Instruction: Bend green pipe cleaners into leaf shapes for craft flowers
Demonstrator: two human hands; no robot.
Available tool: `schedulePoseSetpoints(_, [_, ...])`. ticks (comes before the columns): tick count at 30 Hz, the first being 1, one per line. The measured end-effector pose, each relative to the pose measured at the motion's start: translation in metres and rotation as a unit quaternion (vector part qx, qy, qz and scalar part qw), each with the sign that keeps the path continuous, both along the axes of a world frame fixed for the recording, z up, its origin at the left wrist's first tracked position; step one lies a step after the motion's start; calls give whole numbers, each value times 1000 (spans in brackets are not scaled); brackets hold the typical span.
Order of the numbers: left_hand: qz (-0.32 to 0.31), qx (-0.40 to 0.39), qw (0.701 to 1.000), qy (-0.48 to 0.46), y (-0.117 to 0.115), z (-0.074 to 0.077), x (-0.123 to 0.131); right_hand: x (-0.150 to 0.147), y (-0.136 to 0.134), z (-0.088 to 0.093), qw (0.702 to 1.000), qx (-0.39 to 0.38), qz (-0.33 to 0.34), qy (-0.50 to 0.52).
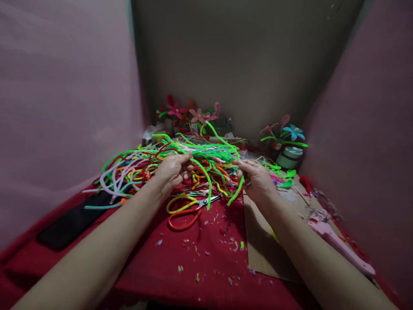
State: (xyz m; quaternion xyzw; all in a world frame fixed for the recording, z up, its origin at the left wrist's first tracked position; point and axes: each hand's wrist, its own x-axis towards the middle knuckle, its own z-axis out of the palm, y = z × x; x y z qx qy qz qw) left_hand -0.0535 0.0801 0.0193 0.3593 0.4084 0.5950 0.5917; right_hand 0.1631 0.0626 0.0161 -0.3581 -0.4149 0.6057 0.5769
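Observation:
My left hand (174, 170) is closed, thumb against fingers, on a bright green pipe cleaner (210, 189) whose end hangs down in a curve. Opposite it, my right hand (254, 176) pinches another long green pipe cleaner (222, 140), bent over in an arc with its lower end dangling. Behind and between both hands lies a loose heap of pipe cleaners (129, 170) in green, red, white, yellow and orange. Scissors (183, 223) with one red and one yellow handle rest just below my hands, blades pointing right.
A dark phone (71, 221) lies at left on the red cloth (155, 267). Cardboard (264, 245) is under my right forearm, a pink tool (342, 243) beyond it. Pipe-cleaner flowers (176, 110) and a pale green lidded jar (289, 157) stand at the back. Fuzzy scraps litter the cloth.

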Motion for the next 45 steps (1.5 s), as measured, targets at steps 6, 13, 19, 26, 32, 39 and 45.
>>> schedulePoseSetpoints(6, [-54,-2,997,46,-4,-9,8,-1,-2,-14,1000,-25,10,10])
schedulePoseSetpoints(13, [-132,0,986,104,-14,-14,22,0,-4,-20,998,-42,43,21])
schedulePoseSetpoints(19, [-158,2,980,123,-13,-21,23,-2,-6,-23,997,-27,67,19])
schedulePoseSetpoints(26, [-183,11,976,118,-12,-27,22,-3,-8,-25,996,-46,68,22])
schedulePoseSetpoints(32, [-187,1,976,109,-13,-24,23,-6,-10,-24,996,-64,58,2])
schedulePoseSetpoints(39, [-177,-18,976,126,-13,-23,22,-8,-16,-23,992,-84,84,-31])
schedulePoseSetpoints(45, [-148,-30,979,137,-11,-24,20,-9,-14,-27,991,-83,100,-8])
